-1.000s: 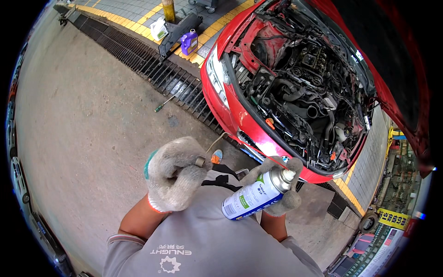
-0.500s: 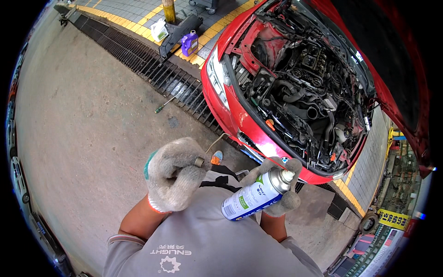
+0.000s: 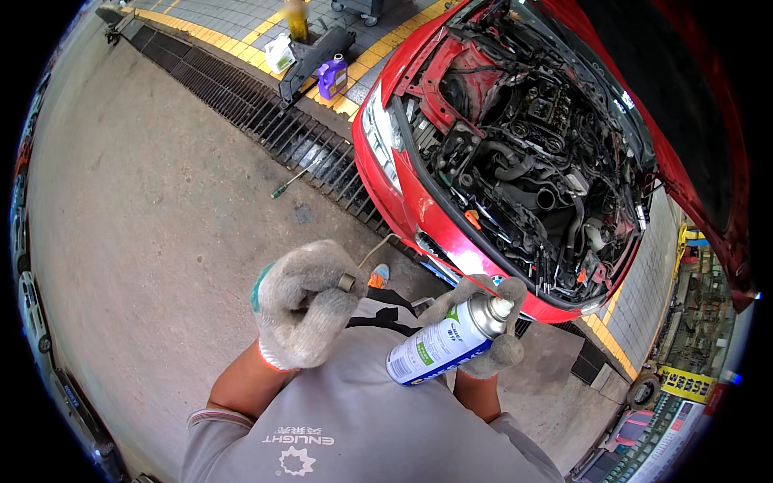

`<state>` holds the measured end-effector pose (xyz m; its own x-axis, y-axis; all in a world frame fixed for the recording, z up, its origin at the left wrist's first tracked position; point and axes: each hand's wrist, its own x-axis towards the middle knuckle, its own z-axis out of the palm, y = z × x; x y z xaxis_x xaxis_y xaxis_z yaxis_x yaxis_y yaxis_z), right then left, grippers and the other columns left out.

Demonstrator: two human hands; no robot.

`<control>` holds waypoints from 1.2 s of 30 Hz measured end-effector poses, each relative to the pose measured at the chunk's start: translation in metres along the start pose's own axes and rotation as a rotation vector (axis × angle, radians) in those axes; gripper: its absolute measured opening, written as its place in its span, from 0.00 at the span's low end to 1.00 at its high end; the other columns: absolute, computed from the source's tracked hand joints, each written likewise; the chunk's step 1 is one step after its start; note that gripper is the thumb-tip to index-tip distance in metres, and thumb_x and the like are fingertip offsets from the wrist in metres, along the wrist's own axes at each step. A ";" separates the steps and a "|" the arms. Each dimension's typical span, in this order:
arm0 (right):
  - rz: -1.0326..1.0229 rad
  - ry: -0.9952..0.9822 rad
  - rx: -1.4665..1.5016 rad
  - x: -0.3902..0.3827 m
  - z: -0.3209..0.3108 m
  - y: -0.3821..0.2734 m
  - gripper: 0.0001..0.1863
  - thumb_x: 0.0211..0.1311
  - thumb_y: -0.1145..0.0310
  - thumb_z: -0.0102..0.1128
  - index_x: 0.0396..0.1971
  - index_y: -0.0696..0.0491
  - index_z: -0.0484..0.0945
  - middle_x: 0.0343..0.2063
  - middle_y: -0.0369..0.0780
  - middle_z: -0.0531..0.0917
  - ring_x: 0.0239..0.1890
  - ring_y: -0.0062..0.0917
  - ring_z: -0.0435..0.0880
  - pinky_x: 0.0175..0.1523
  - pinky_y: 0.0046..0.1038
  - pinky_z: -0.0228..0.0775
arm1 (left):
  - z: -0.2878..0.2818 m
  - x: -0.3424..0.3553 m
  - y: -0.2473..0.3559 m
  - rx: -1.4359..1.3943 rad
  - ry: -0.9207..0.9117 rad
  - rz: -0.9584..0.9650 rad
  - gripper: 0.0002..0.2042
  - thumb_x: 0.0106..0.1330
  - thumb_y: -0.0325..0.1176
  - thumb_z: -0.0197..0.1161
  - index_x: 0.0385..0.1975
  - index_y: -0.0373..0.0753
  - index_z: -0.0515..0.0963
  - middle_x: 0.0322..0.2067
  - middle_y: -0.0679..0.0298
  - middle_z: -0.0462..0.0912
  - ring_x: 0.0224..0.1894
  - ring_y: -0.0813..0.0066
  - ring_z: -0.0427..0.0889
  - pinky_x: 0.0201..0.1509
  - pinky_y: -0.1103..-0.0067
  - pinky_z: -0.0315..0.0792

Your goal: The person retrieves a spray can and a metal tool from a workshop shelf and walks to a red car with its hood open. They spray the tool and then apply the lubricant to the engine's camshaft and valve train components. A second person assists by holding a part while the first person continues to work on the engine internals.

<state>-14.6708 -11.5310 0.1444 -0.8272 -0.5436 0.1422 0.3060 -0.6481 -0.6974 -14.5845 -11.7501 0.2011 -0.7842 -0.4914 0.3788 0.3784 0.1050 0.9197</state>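
My left hand (image 3: 306, 302), in a grey-white knit glove, is closed with a small cylindrical metal piece (image 3: 347, 282) pinched at its fingertips. A thin, bent tan line (image 3: 375, 248) runs from near that hand toward the car's bumper; whether it joins the piece I cannot tell. In my gloved right hand (image 3: 506, 354) lies a white, blue and green spray can (image 3: 439, 346), tilted with its nozzle up to the right. A thin red straw (image 3: 463, 274) points from the nozzle toward the upper left. Both hands are in front of my grey shirt, apart from each other.
Ahead to the right stands a red car (image 3: 419, 205) with its hood raised and engine bay (image 3: 531, 169) exposed. A long floor grate (image 3: 233, 101) runs beside it. A green-handled screwdriver (image 3: 280, 191) lies by the grate. Beyond are a purple jug (image 3: 332, 78) and a white jug (image 3: 279, 55).
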 end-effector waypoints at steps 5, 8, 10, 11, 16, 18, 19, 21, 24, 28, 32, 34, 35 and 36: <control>0.002 -0.006 0.016 0.001 0.002 0.000 0.37 0.59 0.43 0.74 0.59 0.47 0.66 0.56 0.53 0.78 0.40 0.51 0.87 0.41 0.53 0.85 | -0.001 0.001 -0.001 0.012 0.006 0.044 0.09 0.60 0.17 0.46 0.37 0.36 0.72 0.27 0.57 0.77 0.23 0.72 0.70 0.26 0.73 0.67; 0.010 -0.022 0.005 0.002 0.001 -0.001 0.37 0.59 0.42 0.73 0.59 0.46 0.66 0.56 0.53 0.78 0.40 0.51 0.87 0.41 0.53 0.85 | -0.001 0.001 0.000 0.013 0.021 0.031 0.10 0.60 0.17 0.46 0.37 0.36 0.72 0.27 0.57 0.77 0.23 0.71 0.70 0.27 0.72 0.67; 0.004 -0.013 0.004 0.001 0.000 -0.001 0.37 0.59 0.42 0.72 0.59 0.46 0.66 0.55 0.53 0.78 0.40 0.50 0.86 0.41 0.53 0.85 | 0.001 0.001 0.002 0.004 0.032 0.007 0.10 0.61 0.17 0.47 0.37 0.37 0.72 0.27 0.57 0.77 0.23 0.71 0.70 0.27 0.72 0.67; 0.003 -0.012 0.000 0.001 0.001 0.000 0.37 0.59 0.41 0.72 0.59 0.45 0.66 0.55 0.53 0.78 0.40 0.50 0.86 0.41 0.52 0.85 | 0.001 0.001 0.003 0.002 0.036 0.000 0.10 0.61 0.17 0.47 0.37 0.37 0.72 0.27 0.57 0.77 0.23 0.71 0.70 0.27 0.72 0.67; -0.002 0.004 -0.022 0.001 0.002 0.000 0.37 0.60 0.40 0.72 0.59 0.46 0.66 0.55 0.53 0.78 0.39 0.49 0.87 0.41 0.52 0.85 | 0.002 0.000 0.003 0.005 0.042 -0.019 0.10 0.60 0.17 0.47 0.36 0.37 0.72 0.28 0.57 0.77 0.23 0.72 0.70 0.27 0.72 0.67; 0.007 -0.006 -0.033 0.002 0.001 -0.001 0.37 0.60 0.40 0.72 0.58 0.46 0.66 0.55 0.53 0.78 0.39 0.49 0.87 0.40 0.51 0.85 | 0.001 0.000 0.004 -0.003 0.034 -0.026 0.10 0.60 0.17 0.47 0.36 0.37 0.72 0.28 0.57 0.78 0.23 0.72 0.70 0.27 0.72 0.67; 0.011 -0.011 -0.039 0.003 0.001 -0.002 0.37 0.60 0.40 0.72 0.58 0.46 0.66 0.54 0.53 0.78 0.39 0.49 0.87 0.40 0.51 0.85 | 0.000 0.000 0.003 -0.004 0.028 -0.012 0.10 0.60 0.16 0.47 0.36 0.37 0.72 0.28 0.57 0.78 0.23 0.72 0.70 0.27 0.72 0.67; 0.015 0.004 -0.038 0.003 0.003 -0.002 0.37 0.60 0.40 0.72 0.58 0.46 0.66 0.54 0.53 0.78 0.39 0.49 0.87 0.39 0.50 0.86 | 0.000 0.000 0.001 -0.003 0.017 0.015 0.10 0.60 0.16 0.47 0.36 0.37 0.72 0.28 0.57 0.78 0.23 0.72 0.70 0.27 0.72 0.67; 0.020 0.013 -0.043 0.003 0.006 -0.003 0.37 0.60 0.40 0.72 0.58 0.46 0.66 0.54 0.53 0.78 0.39 0.49 0.87 0.39 0.50 0.86 | 0.000 -0.001 0.002 0.015 0.041 -0.006 0.10 0.60 0.16 0.46 0.36 0.36 0.72 0.28 0.57 0.78 0.23 0.71 0.70 0.27 0.72 0.67; 0.031 0.006 -0.015 0.005 0.007 -0.004 0.37 0.60 0.42 0.72 0.59 0.47 0.66 0.52 0.54 0.78 0.38 0.49 0.87 0.39 0.49 0.86 | -0.003 -0.001 -0.002 0.011 0.006 0.028 0.10 0.62 0.16 0.46 0.39 0.34 0.73 0.29 0.57 0.78 0.24 0.73 0.70 0.27 0.75 0.67; 0.092 0.069 -0.071 0.007 0.007 -0.003 0.35 0.62 0.46 0.71 0.60 0.47 0.65 0.49 0.55 0.79 0.37 0.47 0.86 0.40 0.46 0.86 | -0.005 -0.003 -0.001 0.046 0.032 -0.109 0.09 0.65 0.17 0.48 0.41 0.31 0.75 0.31 0.57 0.79 0.26 0.76 0.72 0.27 0.78 0.67; 0.125 0.079 -0.098 0.011 0.008 -0.003 0.34 0.62 0.49 0.70 0.61 0.47 0.65 0.48 0.55 0.79 0.37 0.45 0.86 0.40 0.45 0.86 | -0.005 -0.003 -0.004 0.082 0.057 -0.162 0.08 0.66 0.19 0.50 0.41 0.30 0.76 0.32 0.57 0.79 0.27 0.76 0.74 0.28 0.78 0.69; 0.093 0.019 -0.054 0.012 0.003 0.003 0.35 0.64 0.52 0.68 0.67 0.45 0.63 0.50 0.55 0.78 0.38 0.45 0.87 0.40 0.44 0.86 | -0.004 -0.001 -0.006 0.107 0.076 -0.194 0.07 0.67 0.20 0.51 0.40 0.30 0.76 0.33 0.57 0.79 0.28 0.76 0.74 0.29 0.78 0.70; 0.106 0.042 -0.040 0.011 0.001 0.004 0.36 0.65 0.53 0.68 0.68 0.43 0.62 0.50 0.55 0.78 0.39 0.45 0.87 0.40 0.44 0.86 | -0.003 0.000 -0.009 0.133 0.095 -0.226 0.06 0.68 0.20 0.53 0.40 0.30 0.76 0.33 0.58 0.79 0.28 0.76 0.75 0.30 0.78 0.71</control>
<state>-14.6783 -11.5404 0.1439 -0.8104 -0.5846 0.0376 0.3741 -0.5660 -0.7346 -14.5861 -11.7539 0.1928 -0.7892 -0.5936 0.1572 0.1268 0.0929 0.9876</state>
